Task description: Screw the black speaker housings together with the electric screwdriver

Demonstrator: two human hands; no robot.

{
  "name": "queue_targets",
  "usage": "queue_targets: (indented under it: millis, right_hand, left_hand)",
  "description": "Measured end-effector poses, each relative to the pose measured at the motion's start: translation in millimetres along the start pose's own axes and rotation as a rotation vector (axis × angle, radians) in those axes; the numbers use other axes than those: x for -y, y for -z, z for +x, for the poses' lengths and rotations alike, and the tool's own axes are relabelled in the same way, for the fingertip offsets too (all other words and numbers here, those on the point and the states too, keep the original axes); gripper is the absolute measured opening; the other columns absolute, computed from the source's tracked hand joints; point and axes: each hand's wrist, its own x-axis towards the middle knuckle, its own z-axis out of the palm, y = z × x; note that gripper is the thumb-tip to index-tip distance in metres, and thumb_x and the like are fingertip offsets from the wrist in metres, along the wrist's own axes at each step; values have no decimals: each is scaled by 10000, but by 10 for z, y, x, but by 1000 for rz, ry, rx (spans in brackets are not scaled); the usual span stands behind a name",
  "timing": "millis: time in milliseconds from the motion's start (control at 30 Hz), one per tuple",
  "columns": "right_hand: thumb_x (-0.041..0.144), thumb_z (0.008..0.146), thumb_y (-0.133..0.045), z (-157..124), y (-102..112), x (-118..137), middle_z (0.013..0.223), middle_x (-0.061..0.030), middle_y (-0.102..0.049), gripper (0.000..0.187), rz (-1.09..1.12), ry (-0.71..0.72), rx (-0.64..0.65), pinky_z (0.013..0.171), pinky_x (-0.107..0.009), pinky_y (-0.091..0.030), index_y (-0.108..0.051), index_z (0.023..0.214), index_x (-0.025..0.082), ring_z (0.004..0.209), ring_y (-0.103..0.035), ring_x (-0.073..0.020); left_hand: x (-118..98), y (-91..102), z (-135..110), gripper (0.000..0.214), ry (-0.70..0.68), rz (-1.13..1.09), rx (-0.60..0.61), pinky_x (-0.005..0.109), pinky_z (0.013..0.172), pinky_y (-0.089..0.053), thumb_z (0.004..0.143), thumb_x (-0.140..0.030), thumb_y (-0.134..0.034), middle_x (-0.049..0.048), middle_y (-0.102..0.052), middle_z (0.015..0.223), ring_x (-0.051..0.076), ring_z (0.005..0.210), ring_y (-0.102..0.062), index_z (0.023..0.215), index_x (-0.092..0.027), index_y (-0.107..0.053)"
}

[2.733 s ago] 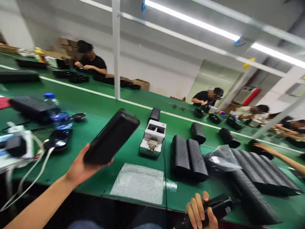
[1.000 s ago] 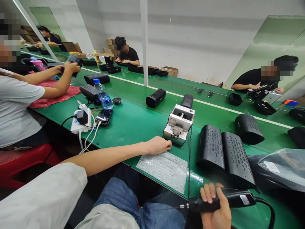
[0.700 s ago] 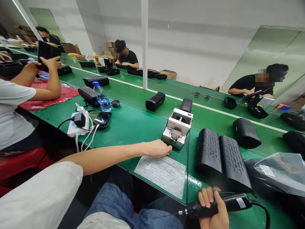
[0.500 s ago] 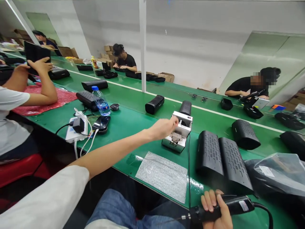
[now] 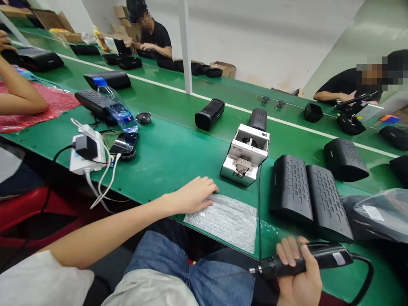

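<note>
My right hand (image 5: 298,270) is wrapped around a black electric screwdriver (image 5: 328,256), its bit pointing left over my lap. My left hand (image 5: 197,195) lies palm down with fingers stretched out, touching the upper left corner of a silvery bubble-wrap sheet (image 5: 229,221) at the table's front edge. Behind the sheet stands a white screw feeder (image 5: 245,157) with a metal mechanism on its front. Two black speaker housings (image 5: 290,187) with patterned grilles lie side by side to the right of the feeder.
A clear plastic bag (image 5: 382,212) lies at the right. On the left are a power strip (image 5: 81,159) with cables, a phone (image 5: 124,142), a water bottle (image 5: 117,108) and a round speaker driver (image 5: 143,117). More housings line the green table (image 5: 165,148); co-workers sit around it.
My left hand has drawn back from the screw feeder to the bubble-wrap sheet, and its fingers have spread. My right hand still holds the screwdriver. The head view has shifted.
</note>
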Motion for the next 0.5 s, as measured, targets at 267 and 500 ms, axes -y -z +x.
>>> queue_targets:
  millis: [267, 500]
  right_hand:
    - [334, 784, -1010, 7, 55, 36, 762, 103, -286, 430, -4, -35, 12, 461, -166, -444, -630, 967, 247, 584, -201, -99]
    - [476, 808, -1002, 287, 457, -181, 738, 113, -178, 426, -14, -9, 59, 419, -157, -350, -650, 928, 267, 557, -94, -83]
  left_hand:
    - [-63, -285, -336, 242, -152, -101, -36, 364, 908, -456, 1078, -11, -744, 31, -718, 1106, 245, 1000, -641, 1019, -225, -649]
    - [-170, -8, -73, 165, -144, -356, -278, 377, 982, -581, 1131, -85, -646, 66, -762, 1169, 263, 1091, -701, 1179, -229, -712]
